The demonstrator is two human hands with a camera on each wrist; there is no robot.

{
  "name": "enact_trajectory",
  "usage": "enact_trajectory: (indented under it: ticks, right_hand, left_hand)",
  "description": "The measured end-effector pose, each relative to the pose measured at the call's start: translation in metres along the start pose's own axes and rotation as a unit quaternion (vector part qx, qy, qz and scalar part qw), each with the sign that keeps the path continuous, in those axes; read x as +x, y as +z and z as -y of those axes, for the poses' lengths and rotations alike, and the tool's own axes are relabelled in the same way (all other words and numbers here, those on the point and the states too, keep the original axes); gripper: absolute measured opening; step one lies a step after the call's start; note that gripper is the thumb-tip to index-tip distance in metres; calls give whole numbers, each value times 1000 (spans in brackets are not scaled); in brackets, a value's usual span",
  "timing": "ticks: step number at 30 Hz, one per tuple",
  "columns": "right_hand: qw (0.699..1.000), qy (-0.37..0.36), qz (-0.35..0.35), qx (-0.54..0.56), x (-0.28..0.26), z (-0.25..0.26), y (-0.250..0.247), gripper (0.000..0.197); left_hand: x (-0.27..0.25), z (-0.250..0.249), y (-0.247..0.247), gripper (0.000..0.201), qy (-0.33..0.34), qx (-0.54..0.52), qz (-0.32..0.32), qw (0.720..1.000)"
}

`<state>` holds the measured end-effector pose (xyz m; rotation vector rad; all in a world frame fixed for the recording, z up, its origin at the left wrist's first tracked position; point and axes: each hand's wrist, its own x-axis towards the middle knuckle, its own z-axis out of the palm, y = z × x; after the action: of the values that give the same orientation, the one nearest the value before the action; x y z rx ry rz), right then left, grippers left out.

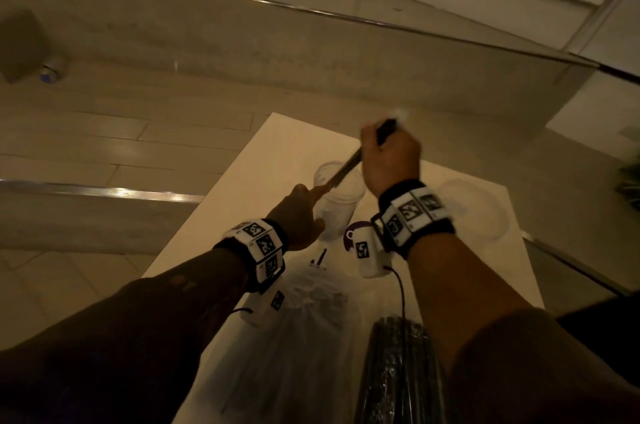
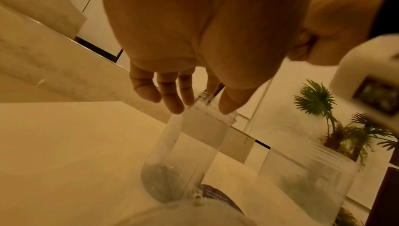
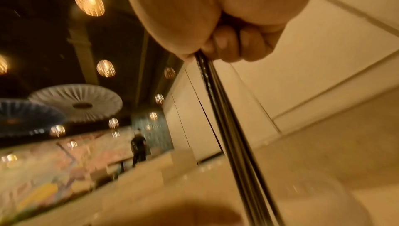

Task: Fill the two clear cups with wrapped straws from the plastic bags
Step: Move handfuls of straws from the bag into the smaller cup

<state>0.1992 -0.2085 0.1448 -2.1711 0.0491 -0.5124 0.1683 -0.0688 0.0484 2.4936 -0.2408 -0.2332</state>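
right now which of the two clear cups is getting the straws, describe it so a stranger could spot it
Start at the white table and find the two clear cups near its far end. The one being filled is the left cup, between the two hands, with the left hand at its rim. Unlike the right cup, which stands alone, it has dark wrapped straws angling down into its mouth from the right hand.

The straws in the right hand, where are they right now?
In the head view the straws slant down from the right hand toward the mouth of the nearer clear cup, their lower end by the left hand.
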Motion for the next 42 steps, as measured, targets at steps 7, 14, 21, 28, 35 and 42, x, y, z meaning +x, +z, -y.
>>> enact_trajectory:
  ticks: [7, 14, 21, 28, 35, 42]
  right_hand:
    - [974, 111, 168, -105, -10, -51, 31, 52]
    - [906, 77, 330, -253, -97, -99, 28, 59]
    - [901, 190, 283, -269, -134, -117, 39, 67]
    - [857, 408, 302, -92, -121, -110, 32, 30]
    - [800, 533, 217, 172, -123, -94, 41, 22]
    - [840, 442, 182, 258, -122, -91, 22, 35]
  left_hand:
    - [-18, 16, 4, 54, 11, 51, 12, 999]
    - [-44, 38, 30, 81, 24, 215, 209, 954]
    - [-56, 33, 37, 38, 102, 194, 127, 967]
    - [-76, 52, 37, 39, 6, 26, 15, 1000]
    - [-62, 65, 33, 14, -330, -204, 87, 918]
    - [-48, 59, 23, 28, -365, -633, -60, 680]
